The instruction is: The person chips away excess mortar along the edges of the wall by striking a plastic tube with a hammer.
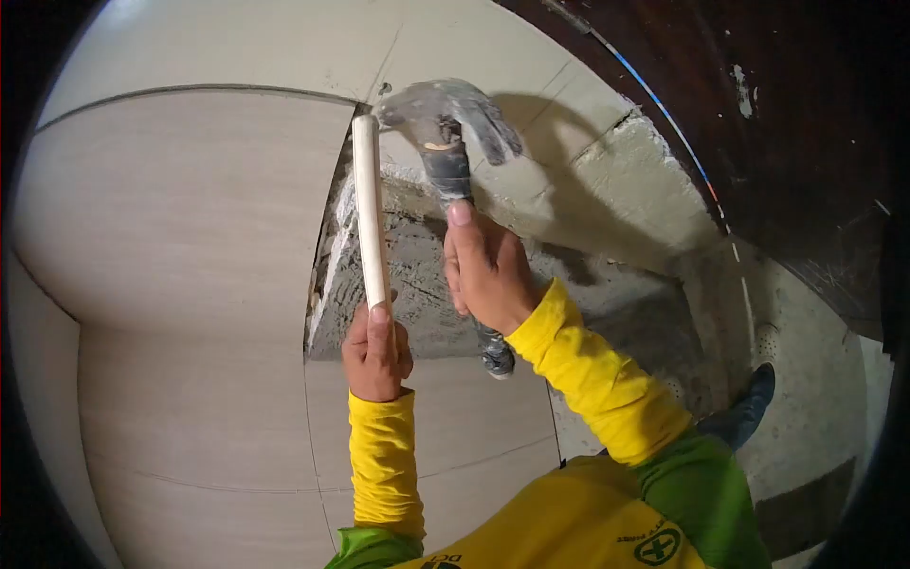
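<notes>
Nearest the body, yellow sleeves point(384, 465) run out to both hands, with a pale lower panel point(445, 408) beneath them. The left hand point(377, 356) has its fingers closed around the near end of a slim whitish bar point(370, 213), the thumb laid along it. A little farther out, the right hand point(488, 270) is wrapped around the handle of a claw hammer point(445, 171), its thumb pointing up the shaft and the dark butt showing below the fist.

Behind the hands is a rough grey mortar patch point(417, 284), bounded on the left by the right edge of a large pale panel point(190, 218). The bar stands away from the left fingers, its long axis roughly following that edge, and its free end is near the panel's upper right corner.

At that far end is the key relation: the hammer's head, blurred, lies crosswise to the bar, one end just beside the bar's tip and the claw turned away to the right. Whether they touch, I cannot tell. The right hand is nearer the head, while the left is at the bar's opposite end.
</notes>
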A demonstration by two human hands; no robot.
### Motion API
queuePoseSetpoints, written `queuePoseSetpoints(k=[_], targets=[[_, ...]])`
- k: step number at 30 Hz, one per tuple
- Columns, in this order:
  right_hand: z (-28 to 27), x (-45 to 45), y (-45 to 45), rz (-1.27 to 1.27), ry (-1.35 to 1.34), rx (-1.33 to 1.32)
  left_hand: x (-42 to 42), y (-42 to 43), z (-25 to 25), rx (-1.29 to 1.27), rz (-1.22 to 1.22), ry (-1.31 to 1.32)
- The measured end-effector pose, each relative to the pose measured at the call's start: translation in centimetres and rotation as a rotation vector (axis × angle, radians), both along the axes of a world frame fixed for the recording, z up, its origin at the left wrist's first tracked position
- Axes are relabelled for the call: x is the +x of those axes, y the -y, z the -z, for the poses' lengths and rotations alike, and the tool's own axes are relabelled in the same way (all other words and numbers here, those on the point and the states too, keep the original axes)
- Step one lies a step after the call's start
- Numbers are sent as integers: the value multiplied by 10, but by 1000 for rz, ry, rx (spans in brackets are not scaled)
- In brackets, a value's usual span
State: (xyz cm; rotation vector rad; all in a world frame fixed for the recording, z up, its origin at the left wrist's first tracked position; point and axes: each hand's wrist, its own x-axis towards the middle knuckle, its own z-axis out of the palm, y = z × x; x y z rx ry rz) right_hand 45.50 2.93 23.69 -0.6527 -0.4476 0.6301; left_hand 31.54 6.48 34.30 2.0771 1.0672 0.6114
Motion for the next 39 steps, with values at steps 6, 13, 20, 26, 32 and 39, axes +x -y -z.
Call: queuePoseSetpoints(k=[6, 13, 20, 26, 32, 39], targets=[[0, -7, -2, 73, -87, 85, -2, 6, 3, -14, -60, 16], [-1, -14, 23, -57, -219, 93, -24, 6, 10, -14, -121, -49], [-9, -54, 28, -89, -141, 163, -66, -9, -9, -17, -81, -5], [-7, -90, 0, -112, -72, 119, -82, -33, -31, -34, -157, -14], [-19, -104, -16, -97, -135, 117, -97, -63, -39, -21, -75, 17], [-36, -125, -46, 87, -97, 94, -101, -68, -42, -12, -18, 2]])
